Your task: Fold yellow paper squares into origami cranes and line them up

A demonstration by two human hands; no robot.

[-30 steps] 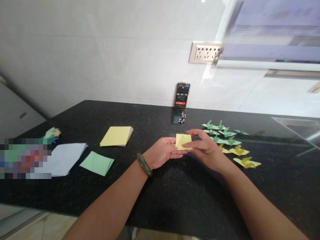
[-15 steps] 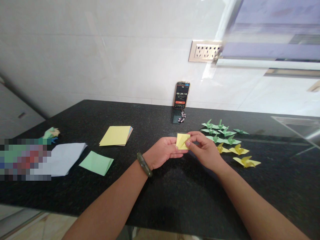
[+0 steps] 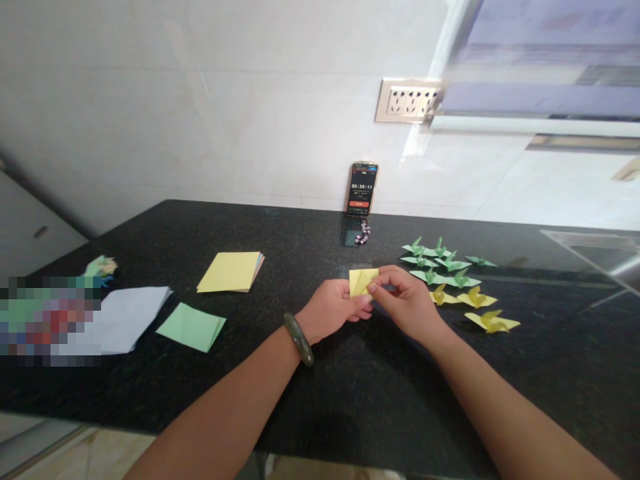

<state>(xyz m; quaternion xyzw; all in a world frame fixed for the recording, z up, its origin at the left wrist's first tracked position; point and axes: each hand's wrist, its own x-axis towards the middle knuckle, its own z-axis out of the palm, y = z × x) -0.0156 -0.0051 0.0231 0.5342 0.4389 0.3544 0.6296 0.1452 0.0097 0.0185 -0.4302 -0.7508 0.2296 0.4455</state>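
A small folded yellow paper [image 3: 361, 281] is held above the black countertop [image 3: 280, 373] between both my hands. My left hand [image 3: 333, 310], with a dark bangle on its wrist, pinches the paper's lower left part. My right hand [image 3: 406, 303] is closed on the paper's right edge with thumb and fingertips. Just right of my hands lie several folded green cranes [image 3: 436, 261] and yellow cranes [image 3: 475, 308].
A stack of square papers with yellow on top [image 3: 230, 272], a green folded sheet [image 3: 191, 327] and a white sheet [image 3: 127, 317] lie at left. A phone [image 3: 361, 189] showing a timer leans on the wall, beads [image 3: 362, 233] before it. A sink edge [image 3: 595, 250] is at right.
Both hands have drawn slightly nearer and together; my right fingers have slid from lying over the paper to pinching its right edge. The phone's timer has advanced one second.
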